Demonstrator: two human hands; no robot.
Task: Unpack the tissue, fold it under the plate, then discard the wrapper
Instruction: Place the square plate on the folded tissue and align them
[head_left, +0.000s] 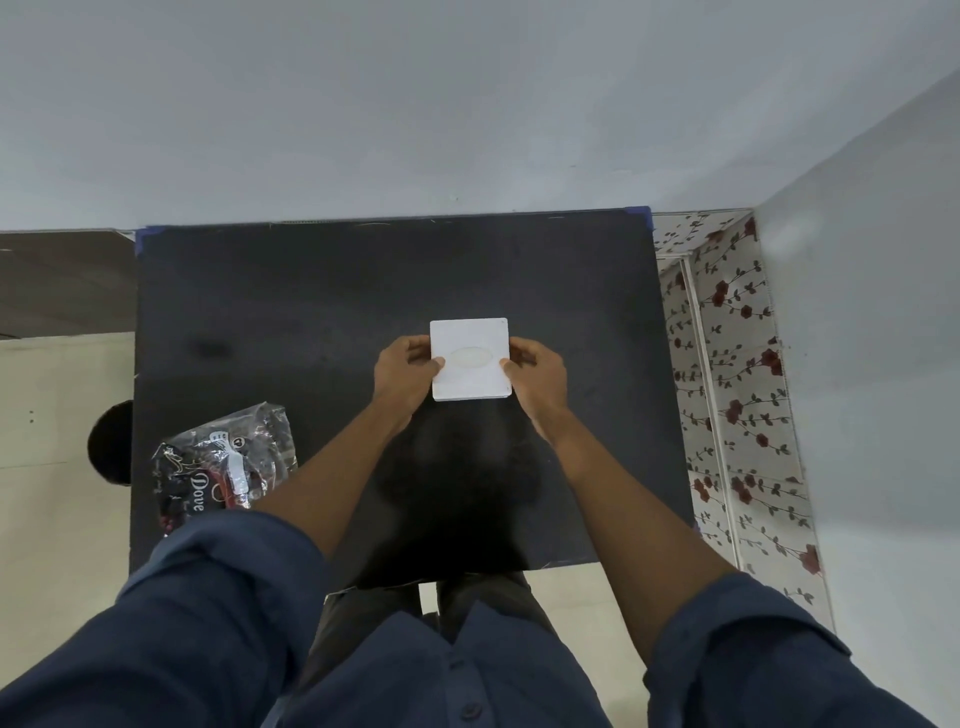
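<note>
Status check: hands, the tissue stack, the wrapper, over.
Left hand and right hand pinch the white tissue stack by its side edges. Empty wrapper lies at the table's near left, not discarded. No plate visible.

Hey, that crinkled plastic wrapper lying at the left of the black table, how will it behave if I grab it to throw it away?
The crinkled clear-and-dark plastic wrapper looks emptied and creased, so it will probably be floppy and crumple when grabbed. It seems thin film, likely very light and easily shifted by a nudge. Its glossy surface may be slippery, so pinching a fold should hold better.
</note>
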